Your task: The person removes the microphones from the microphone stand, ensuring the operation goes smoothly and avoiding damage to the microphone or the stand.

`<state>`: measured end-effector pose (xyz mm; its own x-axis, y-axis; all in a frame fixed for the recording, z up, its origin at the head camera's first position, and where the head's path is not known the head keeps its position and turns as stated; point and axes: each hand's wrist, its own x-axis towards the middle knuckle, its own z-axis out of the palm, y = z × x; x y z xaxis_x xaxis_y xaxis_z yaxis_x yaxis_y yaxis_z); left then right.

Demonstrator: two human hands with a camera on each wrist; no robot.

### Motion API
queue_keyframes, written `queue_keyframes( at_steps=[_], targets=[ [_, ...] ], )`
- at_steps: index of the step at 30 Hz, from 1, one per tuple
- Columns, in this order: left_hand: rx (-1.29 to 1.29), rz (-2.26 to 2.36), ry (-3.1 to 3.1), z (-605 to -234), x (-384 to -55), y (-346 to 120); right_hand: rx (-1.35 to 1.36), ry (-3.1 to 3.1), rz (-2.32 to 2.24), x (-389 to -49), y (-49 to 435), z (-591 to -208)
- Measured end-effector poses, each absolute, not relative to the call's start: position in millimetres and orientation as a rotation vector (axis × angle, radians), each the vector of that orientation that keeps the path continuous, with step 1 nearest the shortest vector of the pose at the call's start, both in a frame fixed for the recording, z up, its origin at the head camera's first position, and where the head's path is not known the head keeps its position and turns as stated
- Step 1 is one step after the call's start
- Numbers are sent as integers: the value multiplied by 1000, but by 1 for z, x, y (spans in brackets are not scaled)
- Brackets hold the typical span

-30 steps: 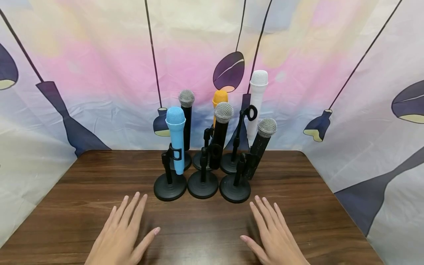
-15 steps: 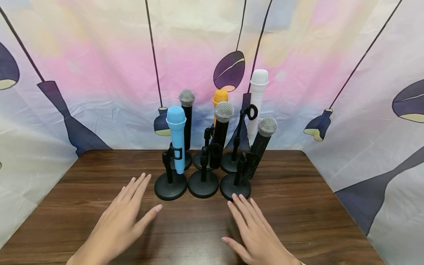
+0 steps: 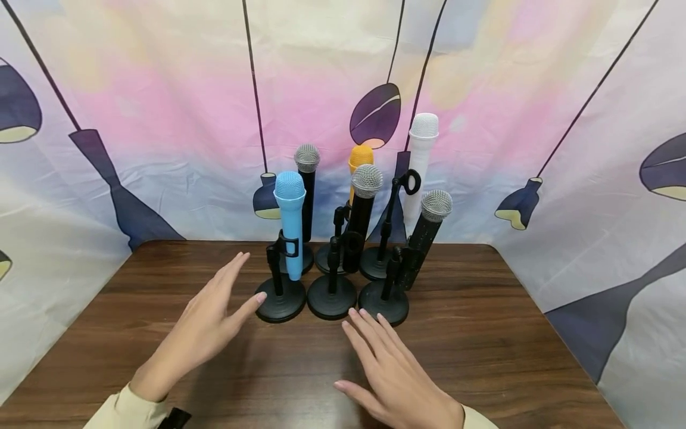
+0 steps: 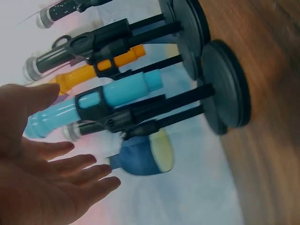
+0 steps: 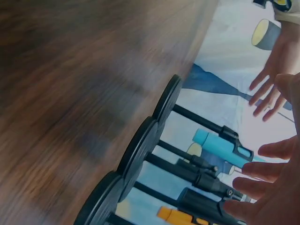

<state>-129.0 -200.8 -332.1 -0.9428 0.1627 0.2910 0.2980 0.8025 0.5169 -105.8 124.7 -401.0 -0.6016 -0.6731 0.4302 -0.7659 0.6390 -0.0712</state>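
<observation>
Just right of the fingers of the left hand (image 3: pixel 206 319) stands the light blue cylindrical microphone (image 3: pixel 292 220), clipped in its black round-based stand (image 3: pixel 281 302); a black silver-headed microphone (image 3: pixel 308 189) is behind it. Beyond the fingers of the right hand (image 3: pixel 392 376) are a second black silver-headed microphone (image 3: pixel 361 214) and, to its right, the speckled black microphone (image 3: pixel 424 235), with the orange microphone (image 3: pixel 361 158) and white tubular microphone (image 3: pixel 421 158) farther behind. The stand rests on the brown wood-grain table (image 3: pixel 482 333); the pastel printed fabric backdrop (image 3: pixel 198 89) lies behind everything
</observation>
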Motion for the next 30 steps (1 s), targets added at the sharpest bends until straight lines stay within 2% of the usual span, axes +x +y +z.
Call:
queue_keyframes(
  at_steps=[19,30],
  targets=[
    [-309,-1316,-2509,-361,-181,-195,1254,-2408,643,-130,80,-391],
    [-389,-1425,-2438,-363,-208,-187,1231,-2476,753,-140,69,-384]
  ],
)
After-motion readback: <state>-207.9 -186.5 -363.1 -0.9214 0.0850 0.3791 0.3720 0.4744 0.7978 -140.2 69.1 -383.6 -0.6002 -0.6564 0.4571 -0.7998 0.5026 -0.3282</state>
